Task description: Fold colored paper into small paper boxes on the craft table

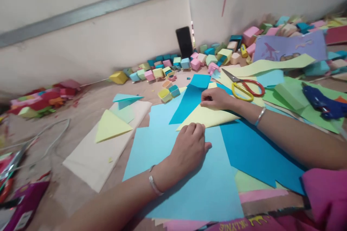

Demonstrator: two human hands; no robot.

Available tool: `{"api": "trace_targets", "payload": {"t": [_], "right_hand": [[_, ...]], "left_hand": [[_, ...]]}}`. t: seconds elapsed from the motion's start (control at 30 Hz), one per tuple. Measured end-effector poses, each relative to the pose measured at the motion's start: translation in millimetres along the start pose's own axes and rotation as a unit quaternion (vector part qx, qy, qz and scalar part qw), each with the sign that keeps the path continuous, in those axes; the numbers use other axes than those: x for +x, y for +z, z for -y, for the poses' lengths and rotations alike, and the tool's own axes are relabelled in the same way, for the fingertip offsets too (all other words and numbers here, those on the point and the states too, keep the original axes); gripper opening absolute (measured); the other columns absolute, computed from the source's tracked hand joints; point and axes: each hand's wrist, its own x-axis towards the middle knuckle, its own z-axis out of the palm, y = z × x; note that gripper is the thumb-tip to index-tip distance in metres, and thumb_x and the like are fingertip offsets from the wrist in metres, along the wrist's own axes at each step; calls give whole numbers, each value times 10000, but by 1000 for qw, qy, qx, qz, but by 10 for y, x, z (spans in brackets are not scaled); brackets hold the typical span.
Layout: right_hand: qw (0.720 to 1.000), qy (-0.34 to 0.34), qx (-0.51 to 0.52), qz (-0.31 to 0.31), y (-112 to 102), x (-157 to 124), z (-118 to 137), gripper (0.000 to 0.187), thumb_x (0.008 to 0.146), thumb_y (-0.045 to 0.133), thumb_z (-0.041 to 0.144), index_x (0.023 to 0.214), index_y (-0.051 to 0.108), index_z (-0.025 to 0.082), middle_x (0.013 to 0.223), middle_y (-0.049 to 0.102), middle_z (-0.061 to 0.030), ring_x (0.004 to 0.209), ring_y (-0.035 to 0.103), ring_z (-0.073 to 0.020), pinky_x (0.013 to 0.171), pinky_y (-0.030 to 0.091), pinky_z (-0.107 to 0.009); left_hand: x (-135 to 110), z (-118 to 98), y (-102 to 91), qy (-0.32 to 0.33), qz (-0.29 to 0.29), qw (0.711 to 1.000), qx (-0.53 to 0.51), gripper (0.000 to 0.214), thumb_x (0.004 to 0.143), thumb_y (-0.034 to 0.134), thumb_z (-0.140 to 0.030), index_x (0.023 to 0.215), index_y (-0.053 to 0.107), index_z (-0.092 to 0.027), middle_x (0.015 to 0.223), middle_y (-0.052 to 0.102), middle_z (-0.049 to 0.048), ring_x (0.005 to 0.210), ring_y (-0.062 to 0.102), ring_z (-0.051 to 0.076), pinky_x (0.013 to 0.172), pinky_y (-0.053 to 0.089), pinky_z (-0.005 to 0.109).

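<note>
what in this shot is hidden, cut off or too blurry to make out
All in the head view:
- Palm of the left hand: hidden by its back.
- Part of the yellow paper: covered by the right hand.
- Far end of the blue tool: cut off by the right edge.
- Print on the purple packet: blurred.

You have a black phone [184, 42] at the far edge of the brown surface [89, 104]; a lilac picture sheet [292, 45] far right; a purple packet [29, 202] toward the near left corner.
</note>
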Motion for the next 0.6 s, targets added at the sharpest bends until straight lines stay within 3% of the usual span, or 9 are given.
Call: {"api": "trace_targets", "payload": {"t": [0.27,0.47,0.6], "right_hand": [[1000,-4,-21,22,8,-37,-18,241,771,592,426,699,628,199,660,622,9,638,532,-138,585,334,-252],[997,-29,-48,61,-70,-44,48,301,791,577,482,704,636,200,682,648,-13,654,557,-159,619,372,-274],[992,-75,-102,16,-133,-83,223,301,848,539,482,761,643,213,750,664,-32,709,566,-171,654,388,-286]], "left_hand": [[-140,49,4,6,-10,999,-41,334,943,467,-395,1094,538,-105,1081,530,90,949,468,228,821,410,377],[-103,-90,38,5,-27,999,-24,253,919,514,-366,872,581,-126,930,540,77,826,494,227,636,375,359],[-39,-173,41,29,-39,999,-25,234,923,464,-263,793,581,-108,832,521,101,783,516,238,520,310,331]]}}
